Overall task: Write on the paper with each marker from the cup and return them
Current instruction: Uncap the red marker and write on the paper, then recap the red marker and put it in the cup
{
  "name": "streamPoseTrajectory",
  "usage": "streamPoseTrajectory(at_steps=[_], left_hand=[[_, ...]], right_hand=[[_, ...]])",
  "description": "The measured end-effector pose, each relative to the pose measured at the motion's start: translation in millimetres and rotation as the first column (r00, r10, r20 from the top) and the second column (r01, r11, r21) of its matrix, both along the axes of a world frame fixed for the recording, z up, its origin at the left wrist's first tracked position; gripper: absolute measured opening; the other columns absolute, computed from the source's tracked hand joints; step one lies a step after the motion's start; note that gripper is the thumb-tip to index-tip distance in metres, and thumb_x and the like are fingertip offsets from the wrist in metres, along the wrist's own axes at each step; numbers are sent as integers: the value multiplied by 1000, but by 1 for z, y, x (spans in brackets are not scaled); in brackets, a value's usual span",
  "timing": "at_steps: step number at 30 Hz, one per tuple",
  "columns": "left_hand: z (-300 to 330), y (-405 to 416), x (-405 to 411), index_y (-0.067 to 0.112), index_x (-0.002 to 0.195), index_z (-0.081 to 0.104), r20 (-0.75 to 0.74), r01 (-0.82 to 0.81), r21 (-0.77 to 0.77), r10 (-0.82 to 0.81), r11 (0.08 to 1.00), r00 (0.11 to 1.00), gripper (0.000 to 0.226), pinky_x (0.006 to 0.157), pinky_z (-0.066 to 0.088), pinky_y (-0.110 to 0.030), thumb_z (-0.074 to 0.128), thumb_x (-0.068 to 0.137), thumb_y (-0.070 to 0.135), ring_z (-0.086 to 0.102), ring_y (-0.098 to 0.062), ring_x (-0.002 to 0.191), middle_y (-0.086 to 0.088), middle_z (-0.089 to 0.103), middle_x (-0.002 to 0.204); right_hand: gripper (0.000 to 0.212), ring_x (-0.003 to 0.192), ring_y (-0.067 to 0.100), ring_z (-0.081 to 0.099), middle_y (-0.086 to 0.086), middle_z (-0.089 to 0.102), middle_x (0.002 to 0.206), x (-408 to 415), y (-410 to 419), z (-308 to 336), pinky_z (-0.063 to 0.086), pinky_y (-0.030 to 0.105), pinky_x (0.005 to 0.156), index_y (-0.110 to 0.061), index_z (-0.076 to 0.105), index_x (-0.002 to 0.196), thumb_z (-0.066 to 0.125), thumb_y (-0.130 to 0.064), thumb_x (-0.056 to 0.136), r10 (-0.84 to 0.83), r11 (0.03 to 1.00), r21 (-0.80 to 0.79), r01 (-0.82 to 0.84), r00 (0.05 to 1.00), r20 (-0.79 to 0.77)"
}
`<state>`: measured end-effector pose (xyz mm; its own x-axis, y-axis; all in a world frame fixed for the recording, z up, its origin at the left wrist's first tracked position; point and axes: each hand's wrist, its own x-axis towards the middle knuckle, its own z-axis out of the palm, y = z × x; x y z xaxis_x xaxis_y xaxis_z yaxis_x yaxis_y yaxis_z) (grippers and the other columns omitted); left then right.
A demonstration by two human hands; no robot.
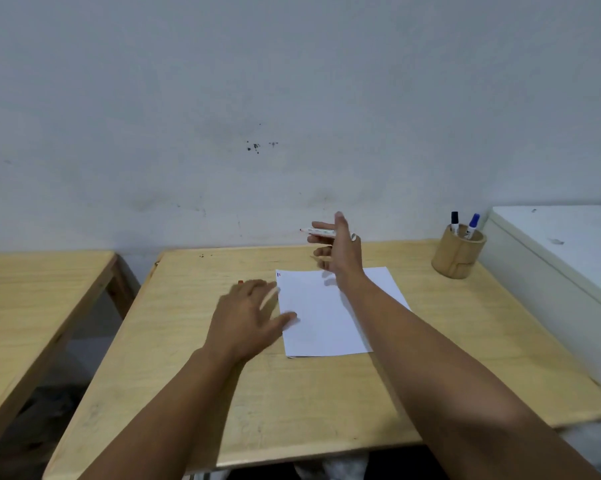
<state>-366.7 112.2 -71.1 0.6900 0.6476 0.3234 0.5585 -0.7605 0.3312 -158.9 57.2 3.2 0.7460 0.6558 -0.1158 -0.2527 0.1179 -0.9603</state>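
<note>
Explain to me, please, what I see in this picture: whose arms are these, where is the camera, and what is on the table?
There is no machine here. A person wears a camera on the head, so you look forward and down along their own two bare arms.

The table is light wood. On it lies a white paper, with tiny marks at its far left corner. At the far right stands a wooden cup that holds a black marker and a blue marker.

The left hand lies flat at the paper's left edge. Something small and red shows just beyond its fingers; I cannot tell what. The right hand is raised above the paper and holds an uncapped red marker, tip pointing left.
</note>
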Motion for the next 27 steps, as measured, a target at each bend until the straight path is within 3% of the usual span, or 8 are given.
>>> streamPoseTrajectory(at_steps=[2, 5, 10, 12, 14, 16, 20, 27], left_hand=[[10, 5, 1, 28, 128, 68, 161, -134, 68, 122, 989, 979, 61, 87, 51, -42, 61, 83, 69, 59, -24, 109, 4, 64, 121], [22, 20, 0, 25, 133, 65, 135, -249, -85, 259, 965, 956, 48, 88, 52, -43, 61, 92, 49, 57, -28, 115, -2, 61, 127], [10, 44, 0, 22, 119, 75, 19, -328, -256, 344, 909, 939, 28, 84, 56, -39, 62, 97, 34, 67, -27, 107, -2, 73, 119], [12, 47, 1, 22, 112, 79, 47, -337, -324, 371, 884, 928, 23, 84, 55, -36, 67, 94, 30, 69, -27, 106, -1, 77, 113], [26, 47, 8, 18, 102, 81, 180, -267, -518, 409, 813, 895, 15, 84, 51, -32, 73, 91, 25, 70, -25, 107, -1, 79, 105], [49, 43, 20, 16, 91, 80, 347, -64, -727, 447, 684, 824, 8, 80, 51, -32, 75, 91, 22, 72, -23, 103, 0, 79, 96], [100, 25, 47, 13, 93, 78, 473, 244, -853, 488, 461, 733, 13, 84, 57, -33, 75, 93, 26, 72, -16, 93, 0, 79, 97], [136, 4, 78, 11, 90, 79, 493, 314, -849, 424, 425, 760, 13, 85, 59, -34, 77, 91, 24, 73, -17, 95, -2, 78, 94]], right_hand=[[33, 45, 12, 49, 5, 70, 76, 8, -10, 5, 38, 20, 45, -15, 79, 99, 53, -34, 106, -35, 999, -18, 36, 999, 40], [5, 49, 13, 53, 6, 76, 81, 16, -26, 7, 41, 23, 49, -18, 71, 95, 69, -21, 99, -54, 998, -29, 58, 992, 118], [11, 55, 10, 59, 14, 83, 104, 24, -49, 4, 45, 24, 53, -18, 74, 94, 81, -12, 89, 49, 987, -162, -19, 981, 185], [14, 57, 12, 56, 13, 79, 93, 27, -57, -1, 41, 23, 48, -14, 78, 100, 81, -7, 88, 92, 979, -199, -43, 966, 242], [18, 57, 10, 51, 3, 69, 81, 29, -63, -6, 37, 21, 46, -8, 81, 107, 78, -3, 90, 130, 975, -213, -68, 948, 290], [17, 51, 1, 51, -4, 67, 78, 28, -66, -8, 37, 17, 47, -5, 81, 108, 79, -4, 91, 162, 974, -205, -98, 931, 327], [18, 47, -6, 55, -9, 67, 73, 21, -68, 4, 38, 7, 49, 3, 80, 108, 81, -4, 92, 185, 980, -137, -142, 902, 390], [14, 52, -7, 55, -10, 68, 70, 29, -82, 24, 39, 8, 53, 1, 81, 103, 83, -4, 90, 99, 995, -44, -89, 893, 439]])
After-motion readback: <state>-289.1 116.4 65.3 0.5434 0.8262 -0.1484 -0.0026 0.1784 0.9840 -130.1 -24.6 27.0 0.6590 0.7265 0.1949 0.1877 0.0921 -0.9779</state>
